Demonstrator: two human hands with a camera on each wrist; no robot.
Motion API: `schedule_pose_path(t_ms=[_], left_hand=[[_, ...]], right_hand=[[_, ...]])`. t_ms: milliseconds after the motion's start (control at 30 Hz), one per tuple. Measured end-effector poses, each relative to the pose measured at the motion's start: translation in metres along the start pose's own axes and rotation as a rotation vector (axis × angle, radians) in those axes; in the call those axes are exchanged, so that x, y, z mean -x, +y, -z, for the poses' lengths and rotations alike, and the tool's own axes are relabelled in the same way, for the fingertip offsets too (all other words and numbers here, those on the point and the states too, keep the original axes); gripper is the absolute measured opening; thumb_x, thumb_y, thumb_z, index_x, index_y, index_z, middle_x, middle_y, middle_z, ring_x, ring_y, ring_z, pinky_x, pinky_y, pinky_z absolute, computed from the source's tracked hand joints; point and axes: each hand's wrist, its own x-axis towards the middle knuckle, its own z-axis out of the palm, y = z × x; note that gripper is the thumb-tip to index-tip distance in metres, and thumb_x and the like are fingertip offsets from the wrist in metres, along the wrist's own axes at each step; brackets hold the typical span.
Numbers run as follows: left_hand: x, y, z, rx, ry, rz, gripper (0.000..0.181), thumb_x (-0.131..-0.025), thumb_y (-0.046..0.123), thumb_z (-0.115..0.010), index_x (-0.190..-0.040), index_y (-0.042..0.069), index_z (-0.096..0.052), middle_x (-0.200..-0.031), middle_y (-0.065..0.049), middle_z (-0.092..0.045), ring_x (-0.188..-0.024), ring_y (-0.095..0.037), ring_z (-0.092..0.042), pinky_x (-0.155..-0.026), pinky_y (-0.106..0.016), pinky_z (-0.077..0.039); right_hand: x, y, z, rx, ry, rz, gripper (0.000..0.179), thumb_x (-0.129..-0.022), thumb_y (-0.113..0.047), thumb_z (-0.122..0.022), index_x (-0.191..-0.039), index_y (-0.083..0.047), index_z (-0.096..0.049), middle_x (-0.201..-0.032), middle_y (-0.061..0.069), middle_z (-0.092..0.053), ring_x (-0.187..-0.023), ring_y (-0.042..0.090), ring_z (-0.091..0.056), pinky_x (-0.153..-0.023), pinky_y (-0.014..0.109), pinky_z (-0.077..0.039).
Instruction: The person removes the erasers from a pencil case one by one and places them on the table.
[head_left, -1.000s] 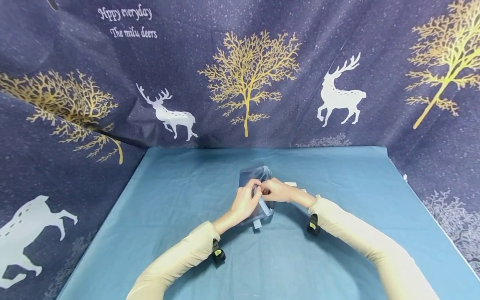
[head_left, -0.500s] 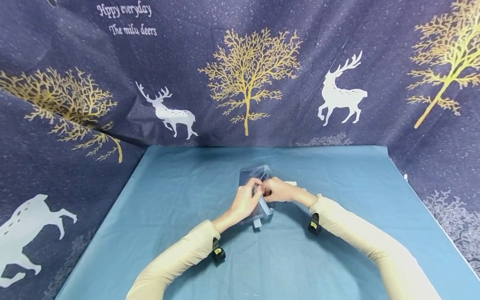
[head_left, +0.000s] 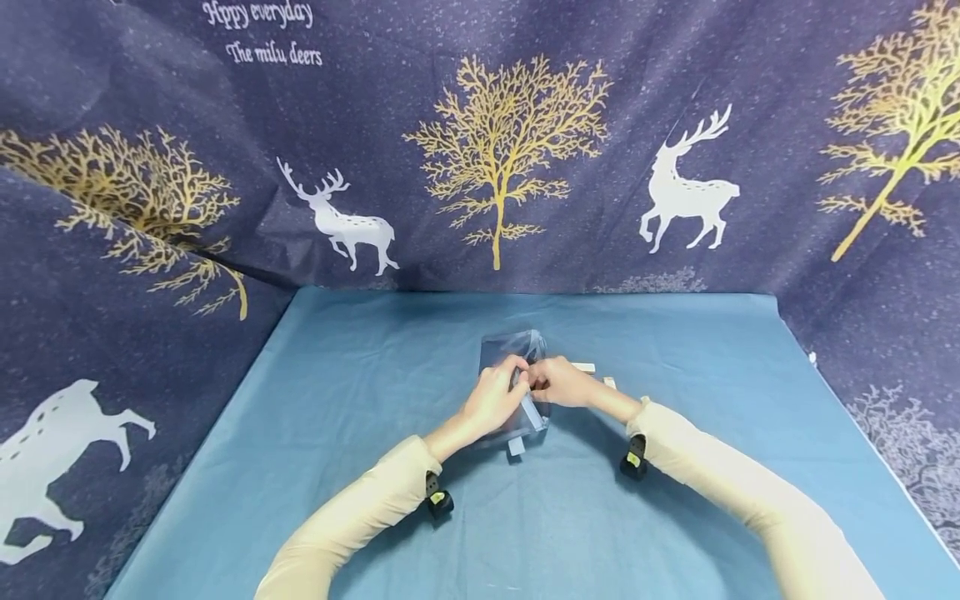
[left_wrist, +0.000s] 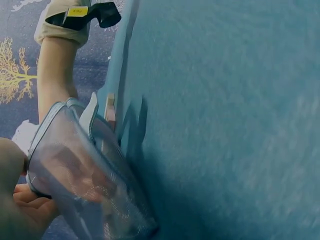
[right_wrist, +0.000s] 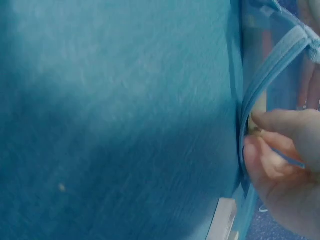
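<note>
A see-through blue mesh pouch with a light blue zip edge stands on the cloth, its mouth turned to the right. My left hand pinches the rim of that mouth; in the left wrist view the left fingers are at the rim. My right hand is at the opening, its fingers partly behind the mesh. In the right wrist view the right thumb and fingers pinch a small pale block just inside the mouth. Most of that block is hidden by the fingers and rim.
Behind the right hand lie a pale block and another small pale block. A light blue tab sticks out from the pouch's near end. Blue cloth covers the table, with a printed curtain behind.
My right hand has shifted slightly to the right, and the small pale block behind its wrist shows more. The left hand keeps its hold on the pouch. The head view has tilted slightly.
</note>
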Motion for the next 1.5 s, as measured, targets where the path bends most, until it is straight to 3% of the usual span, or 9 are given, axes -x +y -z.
schedule_pose_path(t_ms=[267, 500, 600, 733, 833, 900, 1200, 1367, 1500], left_hand=[[-0.006, 0.004, 0.012, -0.165, -0.062, -0.144, 0.017, -0.097, 0.021, -0.039, -0.094, 0.013, -0.053, -0.063, 0.005, -0.049, -0.044, -0.003, -0.037, -0.042, -0.016, -0.031], [-0.009, -0.004, 0.022, -0.233, -0.119, -0.244, 0.016, -0.098, 0.023, -0.04, -0.093, 0.015, -0.052, -0.065, 0.006, -0.048, -0.049, -0.003, -0.041, -0.045, -0.015, -0.034], [-0.009, -0.013, 0.024, -0.243, -0.121, -0.27, 0.022, -0.099, 0.025, -0.036, -0.097, 0.014, -0.055, -0.089, -0.001, -0.064, -0.05, -0.004, -0.043, -0.049, -0.016, -0.038], [-0.006, -0.021, 0.027, -0.245, -0.109, -0.266, 0.027, -0.1, 0.026, -0.033, -0.105, 0.014, -0.056, -0.129, -0.011, -0.055, -0.085, -0.012, -0.065, -0.068, -0.023, -0.05], [-0.004, -0.023, 0.028, -0.228, -0.093, -0.263, 0.024, -0.099, 0.024, -0.035, -0.106, 0.016, -0.056, -0.131, -0.009, -0.053, -0.118, -0.021, -0.054, -0.086, -0.031, -0.05], [-0.003, -0.024, 0.029, -0.211, -0.083, -0.271, 0.022, -0.099, 0.023, -0.036, -0.105, 0.016, -0.056, -0.131, -0.009, -0.054, -0.121, -0.021, -0.051, -0.091, -0.034, -0.047], [-0.003, -0.029, 0.025, -0.207, -0.071, -0.296, 0.024, -0.099, 0.026, -0.036, -0.11, 0.018, -0.056, -0.131, -0.006, -0.054, -0.114, -0.017, -0.056, -0.088, -0.031, -0.049], [-0.004, -0.03, 0.023, -0.176, -0.066, -0.309, 0.024, -0.099, 0.024, -0.035, -0.111, 0.015, -0.055, -0.13, -0.011, -0.054, -0.086, -0.012, -0.064, -0.074, -0.026, -0.05], [-0.003, -0.03, 0.021, -0.135, -0.069, -0.292, 0.024, -0.1, 0.025, -0.034, -0.111, 0.015, -0.052, -0.096, -0.004, -0.064, -0.063, -0.005, -0.053, -0.059, -0.021, -0.044]], right_hand=[[0.008, -0.005, 0.002, -0.06, 0.037, -0.08, 0.016, -0.079, -0.009, -0.067, -0.093, -0.015, -0.069, -0.078, 0.0, -0.07, -0.066, 0.005, -0.062, -0.059, 0.018, -0.048], [0.011, -0.008, 0.001, -0.188, 0.041, -0.189, 0.02, -0.08, -0.008, -0.066, -0.1, -0.009, -0.069, -0.09, 0.006, -0.071, -0.075, 0.01, -0.066, -0.064, 0.02, -0.051], [0.014, -0.01, -0.002, -0.232, 0.052, -0.223, 0.02, -0.081, -0.007, -0.065, -0.101, -0.007, -0.069, -0.091, 0.008, -0.071, -0.078, 0.014, -0.066, -0.067, 0.022, -0.051], [0.017, -0.014, -0.003, -0.257, 0.063, -0.26, 0.021, -0.081, -0.005, -0.064, -0.102, -0.005, -0.068, -0.092, 0.01, -0.071, -0.077, 0.014, -0.066, -0.067, 0.023, -0.051], [0.018, -0.016, -0.003, -0.284, 0.071, -0.282, 0.023, -0.081, -0.005, -0.064, -0.104, -0.004, -0.068, -0.094, 0.012, -0.07, -0.075, 0.014, -0.066, -0.065, 0.024, -0.051], [0.019, -0.014, -0.003, -0.29, 0.084, -0.286, 0.023, -0.081, -0.004, -0.064, -0.104, -0.004, -0.067, -0.094, 0.012, -0.07, -0.076, 0.015, -0.066, -0.064, 0.024, -0.051], [0.026, -0.007, -0.005, -0.338, 0.133, -0.308, 0.025, -0.081, -0.004, -0.065, -0.105, -0.003, -0.066, -0.093, 0.014, -0.07, -0.078, 0.018, -0.067, -0.062, 0.026, -0.052], [0.031, -0.005, -0.001, -0.34, 0.166, -0.304, 0.025, -0.08, -0.007, -0.068, -0.105, -0.005, -0.067, -0.09, 0.012, -0.07, -0.075, 0.016, -0.067, -0.061, 0.026, -0.052], [0.036, -0.004, 0.002, -0.289, 0.199, -0.323, 0.025, -0.079, -0.013, -0.071, -0.103, -0.009, -0.069, -0.089, 0.008, -0.071, -0.074, 0.012, -0.066, -0.063, 0.023, -0.051]])
